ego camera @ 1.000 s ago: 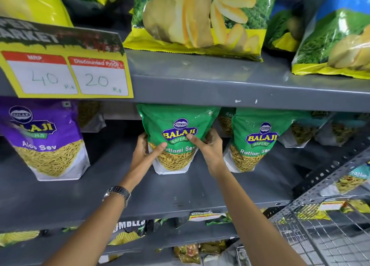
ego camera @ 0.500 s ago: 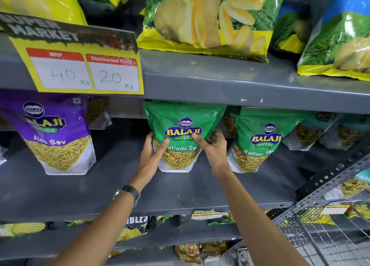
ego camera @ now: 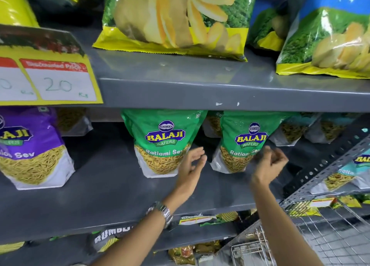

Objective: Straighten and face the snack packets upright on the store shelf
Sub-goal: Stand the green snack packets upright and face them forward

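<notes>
Two green Balaji Ratlami Sev packets stand upright, facing out, on the grey middle shelf (ego camera: 112,189). The left green packet (ego camera: 162,139) stands free. My left hand (ego camera: 192,165) hovers open just off its right edge, fingers apart, holding nothing. My right hand (ego camera: 269,163) is blurred, its fingers loosely curled, in front of the lower right of the second green packet (ego camera: 246,141); I cannot tell whether it touches. A purple Aloo Sev packet (ego camera: 30,147) stands upright at the far left.
More sev packets (ego camera: 288,131) sit deeper on the shelf at the right. Big chip bags (ego camera: 172,19) line the upper shelf, beside a yellow price tag (ego camera: 52,75). A wire basket rack (ego camera: 330,231) stands low right. Loose packets lie on the lower shelf (ego camera: 204,219).
Both hands have let go of the left green packet and moved right. The left hand is now open beside it; the right hand has reached the second green packet. The camera moved closer.
</notes>
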Demonstrator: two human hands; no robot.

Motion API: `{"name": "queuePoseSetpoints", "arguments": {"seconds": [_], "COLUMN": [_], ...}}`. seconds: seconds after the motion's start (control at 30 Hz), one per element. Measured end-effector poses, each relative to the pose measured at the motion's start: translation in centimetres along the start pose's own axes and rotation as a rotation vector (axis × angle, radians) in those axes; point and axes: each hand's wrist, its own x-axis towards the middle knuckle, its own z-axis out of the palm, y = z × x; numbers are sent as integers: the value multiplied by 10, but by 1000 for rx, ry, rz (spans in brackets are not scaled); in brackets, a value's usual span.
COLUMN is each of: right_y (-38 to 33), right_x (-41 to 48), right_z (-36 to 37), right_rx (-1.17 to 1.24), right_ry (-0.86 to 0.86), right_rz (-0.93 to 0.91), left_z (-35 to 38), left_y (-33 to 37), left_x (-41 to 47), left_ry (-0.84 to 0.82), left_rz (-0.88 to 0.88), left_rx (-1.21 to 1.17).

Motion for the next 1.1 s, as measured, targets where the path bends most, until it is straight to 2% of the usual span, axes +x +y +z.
{"name": "queuePoseSetpoints", "arguments": {"seconds": [0.07, 0.17, 0.23, 0.3, 0.47, 0.97, 1.1], "right_y": [0, 3, 1, -1, -3, -24, -27], "right_x": [27, 54, 58, 57, 52, 34, 30], "right_z": [-3, -4, -4, -4, -9, -63, -79], "right_rx": [-18, -54, -67, -84, -61, -147, -155], "right_ry": [-163, -366, -500, -564, -523, -450, -423], "right_rz": [96, 195, 246, 244, 154, 87, 73], "left_z": [13, 33, 46, 56, 63, 66, 70], "left_y": [9, 15, 11, -1, 24, 21, 28], "left_x": [20, 42, 49, 56, 46, 9, 1], "left_ry": [-87, -265, -306, -297, -272, -354, -357], "left_rz": [-157, -267, -306, -319, -303, -349, -363], "left_rx": [-42, 59, 94, 65, -87, 23, -18]}}
